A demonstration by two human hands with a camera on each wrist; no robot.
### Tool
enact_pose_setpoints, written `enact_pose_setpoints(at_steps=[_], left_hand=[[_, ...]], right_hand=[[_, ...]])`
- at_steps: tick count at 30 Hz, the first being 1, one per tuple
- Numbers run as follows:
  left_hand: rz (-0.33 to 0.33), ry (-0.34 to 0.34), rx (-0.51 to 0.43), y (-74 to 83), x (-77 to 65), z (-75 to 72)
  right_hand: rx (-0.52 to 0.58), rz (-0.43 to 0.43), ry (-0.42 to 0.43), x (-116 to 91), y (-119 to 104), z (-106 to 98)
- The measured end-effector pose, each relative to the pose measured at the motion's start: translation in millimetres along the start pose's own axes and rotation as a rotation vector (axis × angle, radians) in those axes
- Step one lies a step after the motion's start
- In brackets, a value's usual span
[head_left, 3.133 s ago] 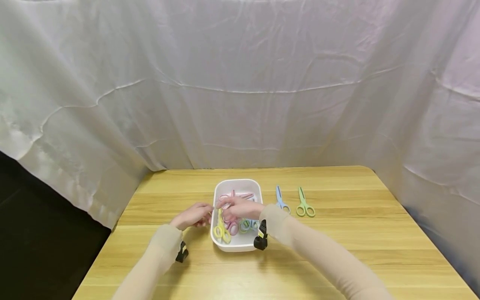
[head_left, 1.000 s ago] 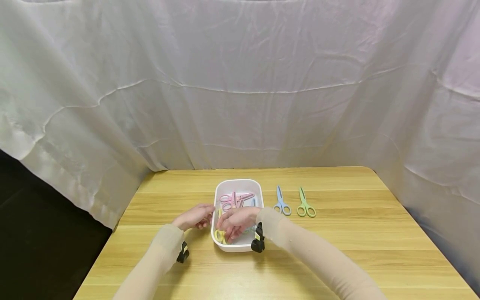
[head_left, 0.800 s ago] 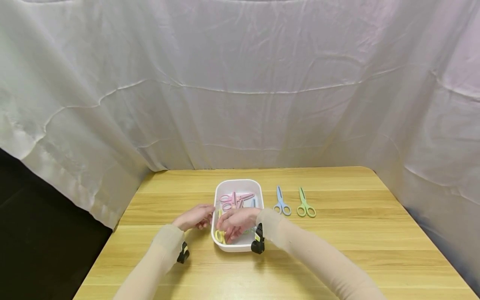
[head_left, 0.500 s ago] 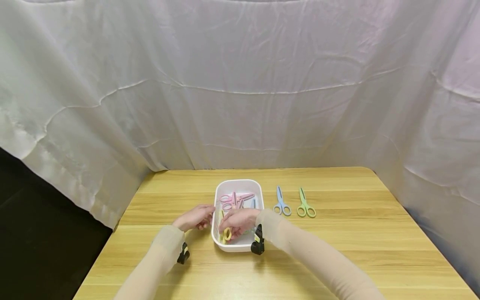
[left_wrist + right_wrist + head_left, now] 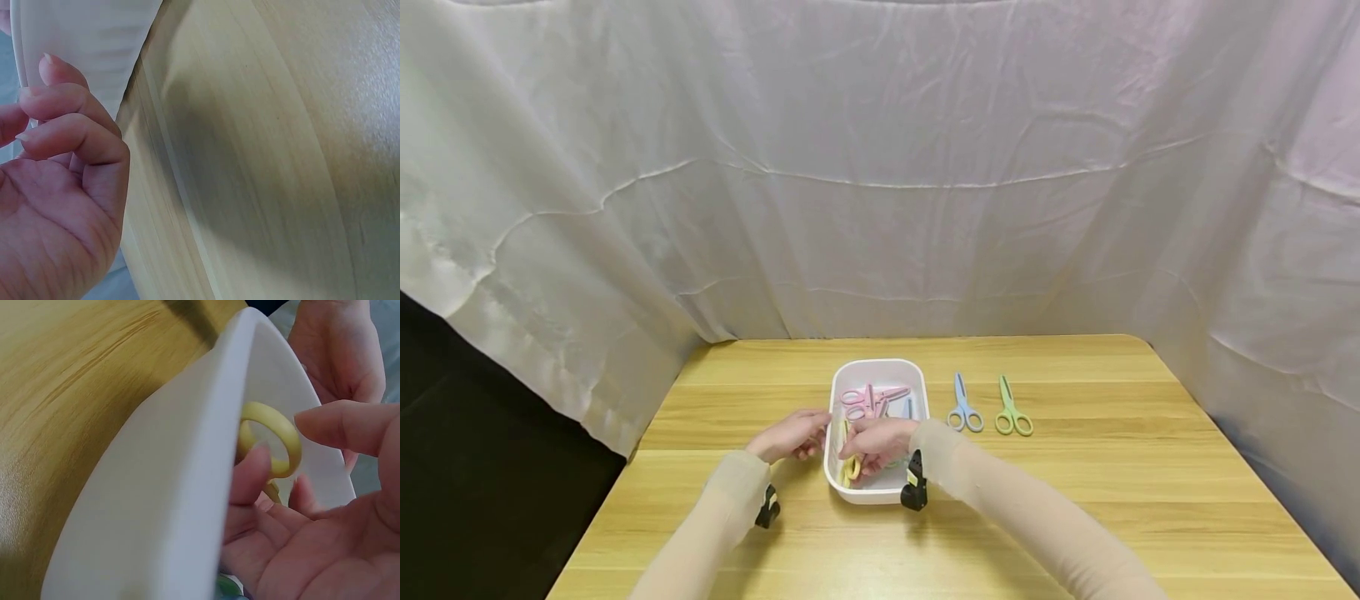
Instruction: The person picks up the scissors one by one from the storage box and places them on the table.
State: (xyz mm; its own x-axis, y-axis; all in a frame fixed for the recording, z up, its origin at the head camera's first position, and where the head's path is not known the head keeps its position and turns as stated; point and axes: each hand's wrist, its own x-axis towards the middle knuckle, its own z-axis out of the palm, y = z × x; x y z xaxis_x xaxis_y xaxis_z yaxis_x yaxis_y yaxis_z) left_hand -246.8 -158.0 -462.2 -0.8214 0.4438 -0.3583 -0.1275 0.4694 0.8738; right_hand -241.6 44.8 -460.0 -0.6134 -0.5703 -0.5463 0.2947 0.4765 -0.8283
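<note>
A white bin (image 5: 876,497) with several pairs of scissors stands on the table. My right hand (image 5: 880,442) reaches into it and pinches the yellow scissors (image 5: 853,468) by a handle loop. In the right wrist view that yellow loop (image 5: 284,434) stands on edge between the thumb side and a curled finger. The blades are partly hidden by the hand. My left hand (image 5: 790,435) holds the bin's left rim, its fingers (image 5: 75,131) curled outside the wall. Pink scissors (image 5: 871,402) lie at the bin's far end, and a blue blade (image 5: 907,407) shows behind my right wrist.
Right of the bin, blue scissors (image 5: 964,417) and green scissors (image 5: 1013,419) lie apart on the wooden table (image 5: 1075,500), blades pointing away. A pale curtain (image 5: 880,250) hangs behind the table. A black camera (image 5: 914,482) sits on my right wrist.
My right hand has moved toward the bin's near end, uncovering the pink scissors. It has taken hold of the yellow scissors and turned their handle on edge. My left hand stays at the rim.
</note>
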Motion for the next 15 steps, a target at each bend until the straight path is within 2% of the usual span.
enact_pose_setpoints(at_steps=[9, 15], left_hand=[[-0.003, 0.001, 0.0, 0.0, 0.4, 0.5], [0.004, 0.007, 0.013, 2.6, -2.0, 1.3]], right_hand=[[-0.012, -0.002, 0.041, -0.6, -1.8, 4.2], [0.022, 0.023, 0.071, 2.8, -2.5, 6.3]])
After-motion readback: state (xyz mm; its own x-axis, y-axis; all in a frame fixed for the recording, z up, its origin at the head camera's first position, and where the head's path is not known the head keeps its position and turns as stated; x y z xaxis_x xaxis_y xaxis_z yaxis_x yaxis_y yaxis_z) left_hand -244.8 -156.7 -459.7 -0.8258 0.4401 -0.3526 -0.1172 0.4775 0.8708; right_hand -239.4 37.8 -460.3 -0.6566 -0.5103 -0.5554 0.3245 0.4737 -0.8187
